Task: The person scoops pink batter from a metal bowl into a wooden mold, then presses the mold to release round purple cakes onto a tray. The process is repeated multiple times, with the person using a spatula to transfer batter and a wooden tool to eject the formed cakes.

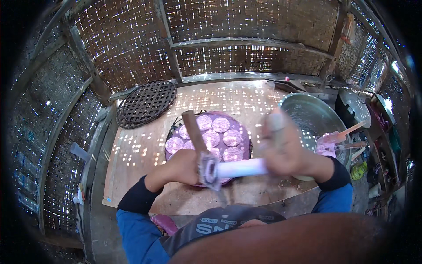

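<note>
My left hand [184, 166] is closed around a wooden-handled tool [194, 130], whose lower end carries a squarish frame smeared with pale pink. A white tube [241, 168] runs from that frame to my right hand [283, 145], which is blurred by motion but wraps around the tube's other end. Beneath and beyond my hands lies a round tray lined with purple cloth [239, 127]. Several flat, round pink cakes [212, 138] rest on it, the nearest partly hidden by my left hand and the tool.
A large metal basin [310, 103] stands at the right, with a pink-coated utensil [329, 143] at its near side. At the back left of the wooden table [132, 171] lies a dark woven tray [147, 103]. Woven walls [250, 22] enclose the space. Cluttered shelves [387, 145] line the far right.
</note>
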Tool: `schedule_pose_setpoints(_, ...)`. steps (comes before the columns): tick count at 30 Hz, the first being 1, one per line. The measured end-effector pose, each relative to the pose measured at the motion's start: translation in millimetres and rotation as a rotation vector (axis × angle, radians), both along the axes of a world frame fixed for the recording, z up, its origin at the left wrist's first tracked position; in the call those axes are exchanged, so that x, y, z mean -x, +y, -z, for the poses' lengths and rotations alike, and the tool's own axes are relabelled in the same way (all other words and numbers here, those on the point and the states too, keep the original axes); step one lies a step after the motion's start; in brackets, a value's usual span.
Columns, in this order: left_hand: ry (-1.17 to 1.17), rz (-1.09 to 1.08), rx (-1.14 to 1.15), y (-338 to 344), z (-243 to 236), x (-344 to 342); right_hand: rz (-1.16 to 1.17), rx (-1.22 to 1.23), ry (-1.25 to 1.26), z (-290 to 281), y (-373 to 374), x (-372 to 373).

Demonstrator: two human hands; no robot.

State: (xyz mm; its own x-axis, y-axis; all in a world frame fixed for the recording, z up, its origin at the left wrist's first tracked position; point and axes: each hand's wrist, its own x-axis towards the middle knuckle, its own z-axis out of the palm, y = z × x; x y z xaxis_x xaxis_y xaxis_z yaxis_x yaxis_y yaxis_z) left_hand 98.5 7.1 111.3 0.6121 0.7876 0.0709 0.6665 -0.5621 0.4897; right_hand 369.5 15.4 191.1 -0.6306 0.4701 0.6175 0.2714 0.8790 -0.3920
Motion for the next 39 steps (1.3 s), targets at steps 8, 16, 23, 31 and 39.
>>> schedule_pose_setpoints(8, -0.406, 0.26, -0.332, 14, 46, -66, -0.113, 0.248, 1.191, -22, 12, -136)
schedule_pose_setpoints(16, -0.59, 0.223, -0.251, 21, 57, -121, 0.013, 0.199, 1.357, 5, 10, -195)
schedule_pose_setpoints(23, -0.7, 0.206, -0.09, 24, 65, -150, 0.111, 0.182, 1.535, 28, 12, -215)
schedule_pose_setpoints(31, -1.352, 0.26, 0.325, 34, 21, -214, 0.049, 0.245, 1.904, 70, 56, -165)
schedule_pose_setpoints(39, -1.991, 0.33, 0.266, 75, 27, -136, 0.069, 1.143, 0.885, 133, 9, -88)
